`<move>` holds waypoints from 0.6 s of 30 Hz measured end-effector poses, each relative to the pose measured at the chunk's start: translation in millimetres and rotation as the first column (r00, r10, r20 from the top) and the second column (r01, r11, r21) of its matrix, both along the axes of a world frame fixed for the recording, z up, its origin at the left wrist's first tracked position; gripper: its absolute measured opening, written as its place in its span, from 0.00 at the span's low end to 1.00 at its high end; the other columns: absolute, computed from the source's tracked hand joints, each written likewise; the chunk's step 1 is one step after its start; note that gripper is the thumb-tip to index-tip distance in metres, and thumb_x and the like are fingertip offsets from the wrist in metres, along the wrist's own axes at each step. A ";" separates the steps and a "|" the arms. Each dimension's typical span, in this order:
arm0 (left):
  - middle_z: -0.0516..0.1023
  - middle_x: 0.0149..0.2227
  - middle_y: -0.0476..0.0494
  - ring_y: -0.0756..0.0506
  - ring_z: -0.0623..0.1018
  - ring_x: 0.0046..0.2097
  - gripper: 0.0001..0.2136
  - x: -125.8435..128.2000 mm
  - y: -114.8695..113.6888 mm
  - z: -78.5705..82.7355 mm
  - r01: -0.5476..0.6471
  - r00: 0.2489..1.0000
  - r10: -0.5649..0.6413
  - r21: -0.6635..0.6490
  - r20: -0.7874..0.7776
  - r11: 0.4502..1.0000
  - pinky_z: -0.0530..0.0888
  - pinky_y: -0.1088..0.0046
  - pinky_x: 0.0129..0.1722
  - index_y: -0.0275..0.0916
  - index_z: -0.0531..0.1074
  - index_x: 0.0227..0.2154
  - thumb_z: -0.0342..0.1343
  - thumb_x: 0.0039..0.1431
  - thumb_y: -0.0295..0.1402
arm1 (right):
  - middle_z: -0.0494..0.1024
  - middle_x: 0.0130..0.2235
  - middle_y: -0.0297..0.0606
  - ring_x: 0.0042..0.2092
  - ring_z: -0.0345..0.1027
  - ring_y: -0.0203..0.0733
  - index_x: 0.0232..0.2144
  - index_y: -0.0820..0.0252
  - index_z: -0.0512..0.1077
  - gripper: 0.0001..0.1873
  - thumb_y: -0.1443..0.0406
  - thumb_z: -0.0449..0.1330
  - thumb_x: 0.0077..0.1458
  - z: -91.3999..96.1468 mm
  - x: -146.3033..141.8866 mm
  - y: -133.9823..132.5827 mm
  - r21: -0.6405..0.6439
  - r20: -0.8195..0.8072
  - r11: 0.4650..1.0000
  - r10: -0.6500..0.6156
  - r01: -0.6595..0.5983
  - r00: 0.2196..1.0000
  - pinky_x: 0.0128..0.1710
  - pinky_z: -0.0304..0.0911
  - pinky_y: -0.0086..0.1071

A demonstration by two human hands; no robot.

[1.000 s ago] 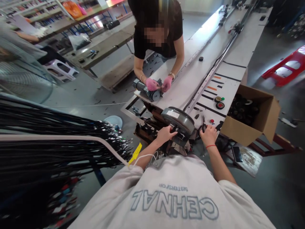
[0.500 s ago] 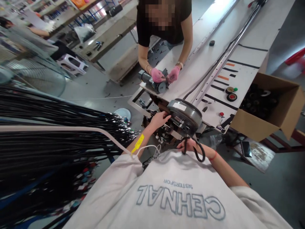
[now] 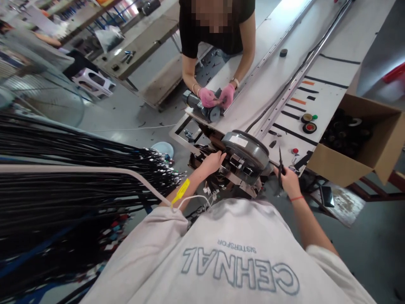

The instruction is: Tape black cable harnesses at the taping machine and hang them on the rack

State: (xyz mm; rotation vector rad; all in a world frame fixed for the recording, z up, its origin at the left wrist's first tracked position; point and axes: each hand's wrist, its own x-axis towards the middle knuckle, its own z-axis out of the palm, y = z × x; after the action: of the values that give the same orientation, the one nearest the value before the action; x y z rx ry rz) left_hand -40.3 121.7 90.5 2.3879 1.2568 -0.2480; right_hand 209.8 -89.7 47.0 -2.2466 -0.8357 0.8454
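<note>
My left hand (image 3: 211, 164) is at the left side of a round dark drum-shaped machine (image 3: 257, 152) with a white label. Its fingertips are pinched together; what they hold, if anything, is too small to make out. To the right of the machine, my right hand (image 3: 290, 182) is closed on black-handled scissors (image 3: 280, 166), with the blades pointing up and away from me. Below the drum is a metal frame with small blocks, partly hidden. White connectors (image 3: 210, 190) hang below my left hand.
Across the white table (image 3: 265, 90), a co-worker's pink-gloved hands (image 3: 209, 98) work at a grey motor-like device (image 3: 214, 113). Tape rolls (image 3: 309, 128) and black strips lie to the right, beside a cardboard box (image 3: 344, 164). Bundled black cables (image 3: 79, 164) hang at my left.
My right hand has moved from in front of my shirt to the right of the machine, turning the scissors blades-up. My left fingers have drawn closer together at nearly the same place.
</note>
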 end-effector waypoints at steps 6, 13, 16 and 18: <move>0.66 0.21 0.49 0.49 0.68 0.25 0.17 -14.8 -9.5 -0.9 0.056 0.971 0.004 -0.244 0.238 0.968 0.66 0.72 0.30 0.40 0.59 0.24 0.39 0.69 0.38 | 0.75 0.45 0.55 0.45 0.69 0.54 0.41 0.66 0.74 0.18 0.56 0.59 0.54 19.2 44.9 35.2 -0.276 0.396 0.961 0.146 -0.035 0.907 0.41 0.61 0.39; 0.53 0.17 0.56 0.54 0.57 0.19 0.26 -27.5 -36.2 -12.4 0.163 0.867 0.258 -0.732 0.426 0.662 0.57 0.76 0.20 0.41 0.53 0.19 0.40 0.63 0.56 | 0.61 0.16 0.30 0.19 0.52 0.33 0.23 0.60 0.71 0.28 0.42 0.53 0.54 37.3 -65.3 56.1 0.281 -0.621 0.906 0.422 -0.315 0.661 0.20 0.50 0.29; 0.51 0.15 0.57 0.55 0.55 0.18 0.26 -35.6 -44.8 -12.5 0.219 0.863 0.272 -0.801 0.425 0.558 0.58 0.76 0.19 0.42 0.52 0.19 0.39 0.63 0.58 | 0.60 0.17 0.26 0.19 0.50 0.30 0.28 0.57 0.70 0.24 0.43 0.62 0.46 17.6 -97.7 94.2 0.375 -0.811 0.927 0.342 -0.028 0.475 0.18 0.47 0.27; 0.60 0.16 0.53 0.53 0.62 0.19 0.24 -37.8 -47.3 -10.3 0.222 0.867 0.213 -0.732 0.451 0.645 0.65 0.76 0.23 0.40 0.58 0.21 0.39 0.66 0.52 | 0.63 0.19 0.26 0.20 0.53 0.30 0.29 0.56 0.69 0.22 0.46 0.66 0.42 6.7 -109.0 113.7 0.390 -0.829 0.909 0.277 0.147 0.485 0.19 0.49 0.27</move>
State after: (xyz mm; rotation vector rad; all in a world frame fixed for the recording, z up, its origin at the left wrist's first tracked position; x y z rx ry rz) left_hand -78.1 74.3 80.2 1.5401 0.6741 -0.1063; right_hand 100.8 24.0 53.7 -1.1049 -0.4987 1.4984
